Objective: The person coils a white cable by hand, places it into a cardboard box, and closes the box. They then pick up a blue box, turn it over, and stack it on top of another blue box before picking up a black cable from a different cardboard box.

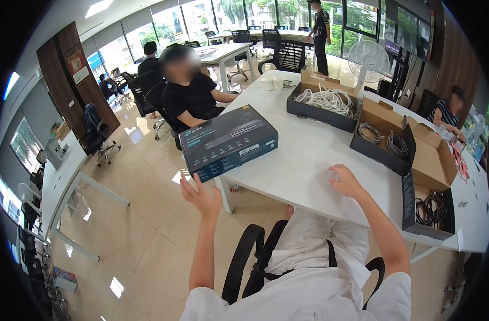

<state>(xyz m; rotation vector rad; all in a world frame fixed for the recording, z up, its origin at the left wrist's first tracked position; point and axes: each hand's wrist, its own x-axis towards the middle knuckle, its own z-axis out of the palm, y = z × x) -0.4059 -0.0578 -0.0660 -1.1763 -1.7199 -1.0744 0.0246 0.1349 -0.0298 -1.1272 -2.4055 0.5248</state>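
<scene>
A dark TP-Link network switch box (231, 140) lies closed at the table's left corner, its left end sticking out past the edge. Just below its near left corner is my left hand (202, 200), fingers spread and nothing in the palm. My right hand (346, 182) hovers at the near edge of the white table (303, 155), fingers loosely curved and apart, holding nothing. Right of it stand open cardboard boxes: one with black cables (430, 209), one with coiled grey cables (397, 144), and one with a heap of white cable (327, 101).
A seated person (193, 96) in black is beyond the switch box, and another person (452, 115) sits at the far right. Behind the boxes stands a white fan (368, 61). Red items (458, 163) lie on the table's right. My chair's black armrest (244, 257) is below.
</scene>
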